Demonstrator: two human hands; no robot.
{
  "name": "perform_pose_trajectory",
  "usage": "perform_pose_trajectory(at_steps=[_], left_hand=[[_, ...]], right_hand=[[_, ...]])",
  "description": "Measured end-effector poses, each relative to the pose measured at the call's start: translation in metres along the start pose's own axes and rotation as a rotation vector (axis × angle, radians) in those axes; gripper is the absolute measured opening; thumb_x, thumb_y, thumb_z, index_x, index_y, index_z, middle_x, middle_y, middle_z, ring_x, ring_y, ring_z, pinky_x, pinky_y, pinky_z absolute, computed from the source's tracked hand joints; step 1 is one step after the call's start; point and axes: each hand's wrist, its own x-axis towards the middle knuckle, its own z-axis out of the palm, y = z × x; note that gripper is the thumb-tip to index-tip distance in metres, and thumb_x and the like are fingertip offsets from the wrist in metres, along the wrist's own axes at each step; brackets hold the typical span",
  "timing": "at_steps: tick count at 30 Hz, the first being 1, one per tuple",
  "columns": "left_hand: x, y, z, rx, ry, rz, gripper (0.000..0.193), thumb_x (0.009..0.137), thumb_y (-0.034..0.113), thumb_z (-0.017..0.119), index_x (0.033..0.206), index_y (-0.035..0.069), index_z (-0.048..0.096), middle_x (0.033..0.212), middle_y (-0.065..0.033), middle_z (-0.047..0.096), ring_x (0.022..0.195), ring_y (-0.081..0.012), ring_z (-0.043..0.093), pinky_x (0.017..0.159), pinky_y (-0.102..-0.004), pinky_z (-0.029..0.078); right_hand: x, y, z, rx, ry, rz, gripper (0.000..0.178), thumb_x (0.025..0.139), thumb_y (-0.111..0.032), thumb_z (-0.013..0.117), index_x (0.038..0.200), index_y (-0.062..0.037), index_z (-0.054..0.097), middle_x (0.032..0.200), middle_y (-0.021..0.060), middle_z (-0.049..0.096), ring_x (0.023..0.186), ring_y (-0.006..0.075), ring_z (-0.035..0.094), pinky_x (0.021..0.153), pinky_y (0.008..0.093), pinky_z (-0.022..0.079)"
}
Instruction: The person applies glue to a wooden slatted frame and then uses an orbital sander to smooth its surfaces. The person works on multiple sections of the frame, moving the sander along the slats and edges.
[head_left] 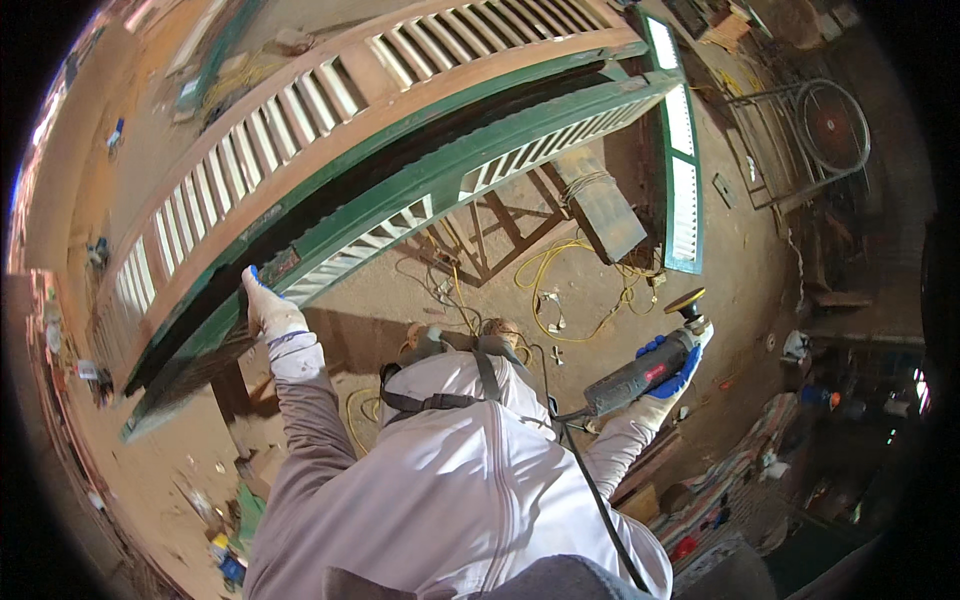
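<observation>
My left hand (268, 305), in a white glove with blue, grips the near edge of a green louvred shutter (447, 190) standing on its side. Off to the right, away from the shutters, my right hand (688, 372) is wrapped around a dark angle grinder (632, 385). The grinder's round yellowish disc (685, 301) points away from me, and its black cord trails back beside my body. Behind the green shutter stands another louvred shutter (368, 85), its face bare brown wood and its edge green. A dark gap separates the two.
A narrow green-framed shutter (683, 155) stands at the far right end. Beyond the near shutter are a box-like metal piece (612, 228) and a yellow cable (545, 265) coiled on the floor. A round fan (832, 125) is at far right. Striped cloth (735, 460) lies at lower right.
</observation>
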Motion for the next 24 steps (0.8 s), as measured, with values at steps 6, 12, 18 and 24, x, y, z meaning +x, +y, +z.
perform_pose_trajectory(at_steps=[6,12,18,24], left_hand=[[-0.052,-0.006,0.007,-0.107,0.093,0.184,0.07,0.078,0.027,0.088,0.125,-0.01,0.053,0.121,-0.0193,0.064,0.101,-0.0243,0.065,0.089,-0.0414,0.059],[-0.006,-0.03,-0.052,-0.053,0.105,0.264,0.065,0.082,0.032,0.085,0.121,-0.013,0.058,0.119,-0.0189,0.064,0.103,-0.0236,0.061,0.094,-0.0391,0.053],[0.021,-0.041,-0.061,0.215,0.14,0.112,0.117,0.067,0.056,0.086,0.142,-0.015,0.032,0.129,-0.0328,0.049,0.12,-0.0411,0.055,0.102,-0.0509,0.049],[-0.033,0.003,-0.049,0.298,0.223,-0.004,0.107,0.07,0.051,0.089,0.139,-0.011,0.037,0.13,-0.0307,0.051,0.118,-0.0363,0.058,0.103,-0.0452,0.049]], right_hand=[[0.008,0.003,0.047,-0.362,0.099,-0.184,0.06,0.095,-0.065,0.061,0.122,-0.0106,0.062,0.09,0.0079,0.067,0.072,0.0219,0.066,0.062,0.0386,0.057],[0.022,-0.007,0.059,-0.512,-0.084,-0.109,0.059,0.097,-0.062,0.059,0.125,-0.0107,0.061,0.091,0.0084,0.066,0.074,0.0217,0.064,0.064,0.0386,0.056],[0.051,0.015,0.077,-0.583,-0.229,-0.082,0.062,0.096,-0.063,0.06,0.126,-0.0093,0.061,0.093,0.0097,0.067,0.076,0.0233,0.065,0.065,0.0403,0.057],[0.054,0.017,0.079,-0.601,-0.275,-0.077,0.065,0.095,-0.064,0.06,0.127,-0.0079,0.06,0.096,0.011,0.067,0.078,0.0249,0.067,0.067,0.042,0.058]])
